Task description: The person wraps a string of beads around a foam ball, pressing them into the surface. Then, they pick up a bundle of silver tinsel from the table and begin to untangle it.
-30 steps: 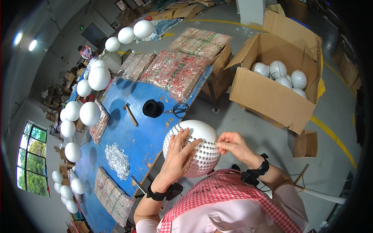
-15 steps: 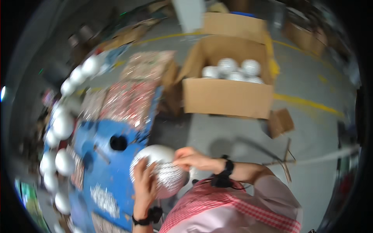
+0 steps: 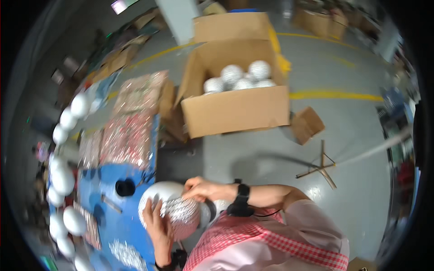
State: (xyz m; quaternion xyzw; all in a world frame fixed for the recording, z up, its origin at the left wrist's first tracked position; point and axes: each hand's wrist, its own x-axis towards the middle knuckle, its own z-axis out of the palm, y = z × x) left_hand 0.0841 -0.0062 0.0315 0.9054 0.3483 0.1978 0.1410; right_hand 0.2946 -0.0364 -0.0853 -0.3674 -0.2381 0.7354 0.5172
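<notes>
Left hand point(image 3: 159, 226) cups the half-mirrored foam ball point(image 3: 171, 211) (apparently over the blue worktop point(image 3: 101, 212)); right hand point(image 3: 199, 189) pinches its top, both grips closed.

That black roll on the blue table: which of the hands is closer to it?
Left. The left hand cups the mirrored ball on its table side, just right of the black roll. The right hand rests on the ball's top, farther right.

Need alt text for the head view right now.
Both hands, left hand and right hand, hold a partly mirrored ball beside a blue table. An open cardboard box of finished balls stands on the floor beyond.
</notes>
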